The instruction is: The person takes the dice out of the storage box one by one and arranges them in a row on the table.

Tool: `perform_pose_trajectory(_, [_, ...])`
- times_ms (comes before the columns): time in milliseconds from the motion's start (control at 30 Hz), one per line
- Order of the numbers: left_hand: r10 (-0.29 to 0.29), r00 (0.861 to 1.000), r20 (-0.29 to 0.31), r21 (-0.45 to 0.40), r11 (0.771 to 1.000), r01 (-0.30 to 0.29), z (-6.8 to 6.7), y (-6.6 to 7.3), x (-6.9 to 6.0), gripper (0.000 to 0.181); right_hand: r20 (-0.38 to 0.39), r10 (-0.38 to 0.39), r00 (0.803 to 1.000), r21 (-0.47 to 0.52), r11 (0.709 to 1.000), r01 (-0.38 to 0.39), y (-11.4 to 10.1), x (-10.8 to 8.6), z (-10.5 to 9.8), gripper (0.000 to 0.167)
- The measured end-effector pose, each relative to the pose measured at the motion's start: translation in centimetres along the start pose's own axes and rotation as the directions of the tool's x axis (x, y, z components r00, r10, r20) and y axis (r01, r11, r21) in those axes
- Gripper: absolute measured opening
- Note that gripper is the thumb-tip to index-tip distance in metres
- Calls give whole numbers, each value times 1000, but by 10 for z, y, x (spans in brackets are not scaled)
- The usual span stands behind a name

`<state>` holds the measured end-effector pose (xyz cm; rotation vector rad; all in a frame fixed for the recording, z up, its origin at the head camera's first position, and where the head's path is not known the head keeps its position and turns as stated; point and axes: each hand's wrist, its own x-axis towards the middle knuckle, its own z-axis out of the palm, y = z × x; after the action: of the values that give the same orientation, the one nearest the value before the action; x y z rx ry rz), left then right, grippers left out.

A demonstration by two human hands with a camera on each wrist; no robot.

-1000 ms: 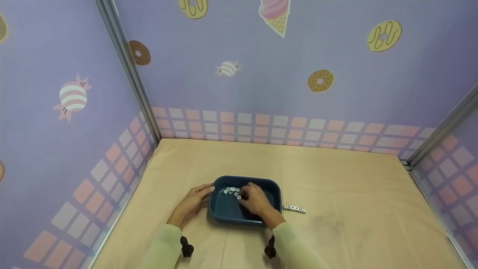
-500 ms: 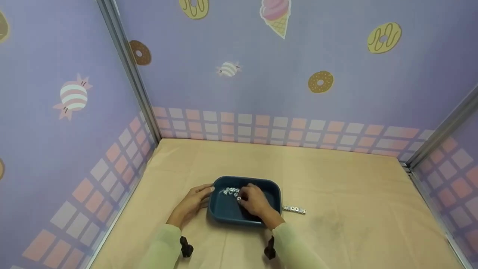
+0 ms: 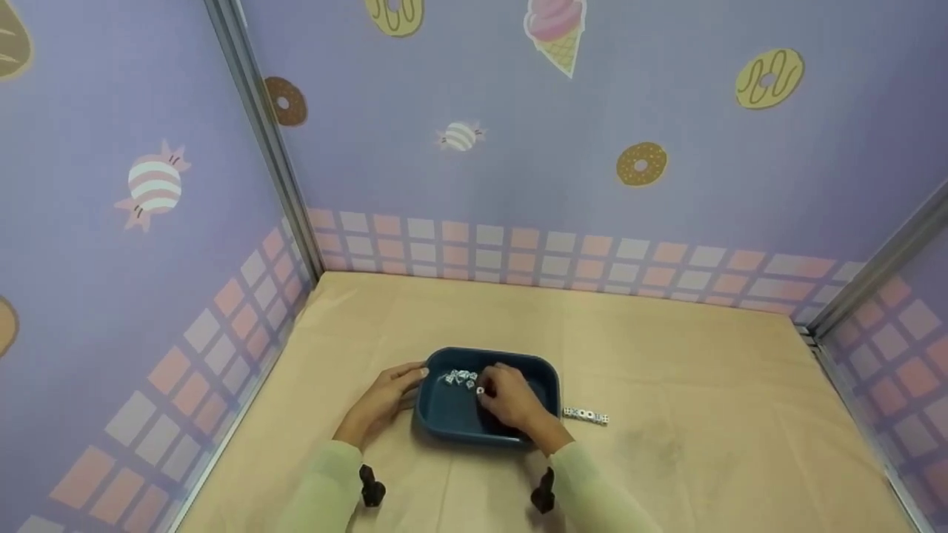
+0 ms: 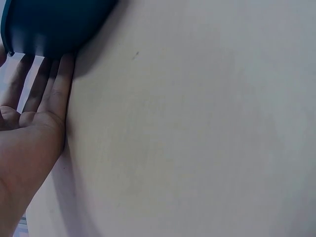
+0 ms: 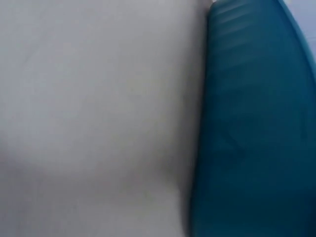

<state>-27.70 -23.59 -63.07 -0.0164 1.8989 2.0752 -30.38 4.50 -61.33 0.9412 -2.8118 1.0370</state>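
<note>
A dark blue tray (image 3: 474,439) sits on the cloth-covered table, with several small white dice (image 3: 461,377) loosely clustered in its left half. My right hand (image 3: 512,398) reaches inside it, pinching a die (image 3: 480,390) at the fingertips; part of the grip is hidden. At the left end my left hand (image 3: 381,400) touches the tray, thumb by the rim. The left wrist view shows its fingers (image 4: 57,91) fairly straight against the outer wall. The right wrist view shows only the tray's outer side (image 5: 256,128) and cloth, not the hand.
Just right of the tray lies a straight row of dice (image 3: 586,416) on the beige cloth (image 3: 703,385). A patterned purple wall (image 3: 548,178) closes the back, with side walls at left and right. Dark mounts (image 3: 372,487) are strapped at the wrists.
My right hand shifts slightly right inside the tray, and the die at its fingertips comes a little away from the cluster. My left hand stays at the tray. The head view turns slightly.
</note>
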Motion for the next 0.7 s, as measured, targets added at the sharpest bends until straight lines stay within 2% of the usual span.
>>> perform_pose_trajectory(167, [1,1000,-9,-7,1000,-1,0,0,1,60,51,-55,997,-11,998,56,-4,-7,-28,7])
perform_pose_trajectory(333, [3,1000,-19,-16,1000,-3,0,0,1,60,21,-116,993,7,993,116,1,-21,-64,10])
perform_pose_trajectory(533, [9,1000,-14,-24,1000,-9,0,-1,2,61,-79,-172,982,-21,985,171,28,-46,-103,12])
perform_pose_trajectory(700, [12,1000,-15,-23,1000,-12,2,-2,3,61,-124,-127,984,-17,992,126,62,-71,-126,12])
